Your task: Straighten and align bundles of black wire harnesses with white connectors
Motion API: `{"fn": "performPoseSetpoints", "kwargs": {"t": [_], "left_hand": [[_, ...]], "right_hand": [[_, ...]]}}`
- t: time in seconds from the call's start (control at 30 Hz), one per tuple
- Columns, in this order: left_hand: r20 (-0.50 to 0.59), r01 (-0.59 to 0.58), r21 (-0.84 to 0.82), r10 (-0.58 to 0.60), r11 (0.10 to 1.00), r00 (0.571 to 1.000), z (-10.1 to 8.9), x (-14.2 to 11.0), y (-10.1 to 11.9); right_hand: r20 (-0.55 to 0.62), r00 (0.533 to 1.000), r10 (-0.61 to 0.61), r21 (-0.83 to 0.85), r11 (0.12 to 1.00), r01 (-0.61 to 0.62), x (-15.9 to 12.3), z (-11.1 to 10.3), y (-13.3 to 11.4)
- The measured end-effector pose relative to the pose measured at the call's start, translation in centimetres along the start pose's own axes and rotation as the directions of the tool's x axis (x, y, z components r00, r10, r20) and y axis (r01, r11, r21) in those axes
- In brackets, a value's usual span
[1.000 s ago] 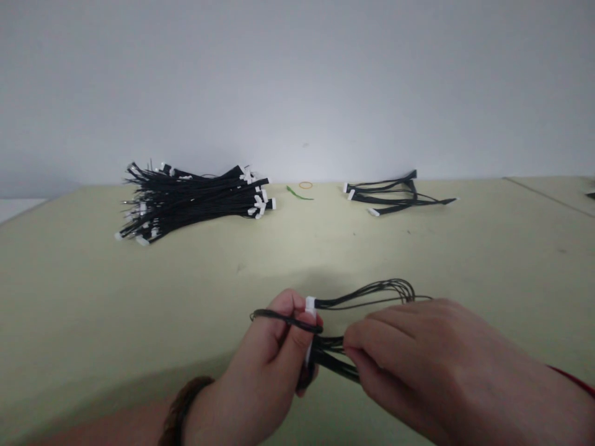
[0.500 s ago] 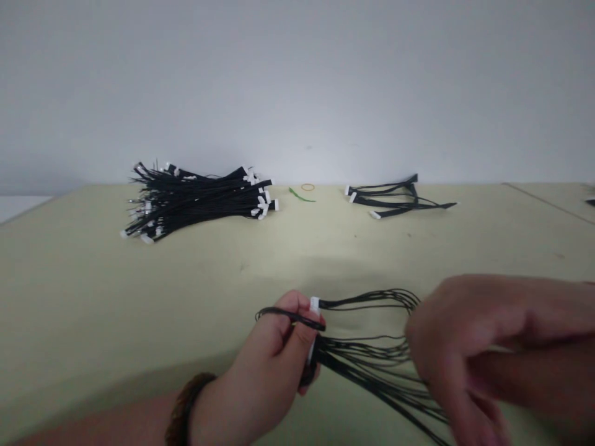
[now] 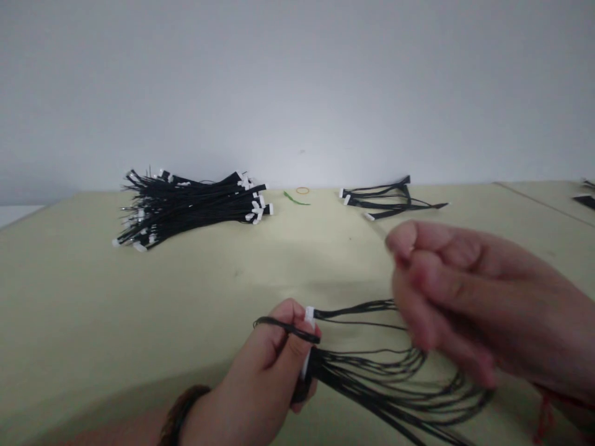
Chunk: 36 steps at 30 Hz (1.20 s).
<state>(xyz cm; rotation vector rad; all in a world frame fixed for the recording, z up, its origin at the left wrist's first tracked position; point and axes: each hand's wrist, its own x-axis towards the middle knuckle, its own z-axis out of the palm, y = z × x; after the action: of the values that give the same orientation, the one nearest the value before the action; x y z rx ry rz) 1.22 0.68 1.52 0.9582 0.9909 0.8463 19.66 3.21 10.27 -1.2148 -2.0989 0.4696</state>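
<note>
My left hand point(image 3: 264, 365) is closed on a black wire harness point(image 3: 367, 362). Its white connector point(image 3: 309, 316) shows past the thumb and fingers, and a loop of black wire point(image 3: 288, 328) lies over the thumb. The wires fan out to the right and curve back, partly behind my right hand point(image 3: 446, 291). That hand is raised, thumb and index finger pinched together, the other fingers loosely curled and blurred. A faint thin streak shows by its fingertips; what the pinch holds, if anything, I cannot make out.
Along the back left of the pale table point(image 3: 195, 291) lies a pile of black cables point(image 3: 199, 201) with white connectors. A green strip point(image 3: 296, 199) and a yellowish rubber band point(image 3: 302, 191) lie near the wall. Several more cables point(image 3: 381, 201) rest at the back right.
My right hand has risen from low among the wires and turned, its pinched fingers now showing. My left hand keeps its hold; the view has shifted slightly.
</note>
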Motion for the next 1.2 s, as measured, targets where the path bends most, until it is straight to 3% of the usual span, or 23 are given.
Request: {"fn": "performPoseSetpoints", "kwargs": {"t": [0.1,0.23,0.37,0.93,1.2], "left_hand": [[0.053,0.022,-0.035,-0.020,0.999,0.998,0.2,-0.2,-0.1],[0.068,0.037,-0.127,-0.028,0.991,0.997,0.4,-0.3,0.0],[0.083,0.031,-0.162,-0.018,0.986,0.996,0.4,-0.5,0.3],[0.061,0.019,-0.202,-0.007,0.979,0.998,0.4,-0.6,0.3],[0.010,0.007,-0.105,-0.006,0.994,1.000,0.5,-0.4,-0.2]], "right_hand": [[0.169,0.982,-0.085,-0.096,0.990,0.102,-2.0,1.3,0.1],[0.121,0.943,-0.309,-0.324,0.886,0.332,-3.6,2.3,0.6],[0.056,0.900,-0.433,-0.396,0.817,0.418,-3.5,2.1,0.9],[0.105,0.851,-0.514,-0.422,0.752,0.506,-3.8,1.8,0.0],[0.304,0.799,-0.519,-0.384,0.701,0.601,-3.3,2.1,-0.3]]}}
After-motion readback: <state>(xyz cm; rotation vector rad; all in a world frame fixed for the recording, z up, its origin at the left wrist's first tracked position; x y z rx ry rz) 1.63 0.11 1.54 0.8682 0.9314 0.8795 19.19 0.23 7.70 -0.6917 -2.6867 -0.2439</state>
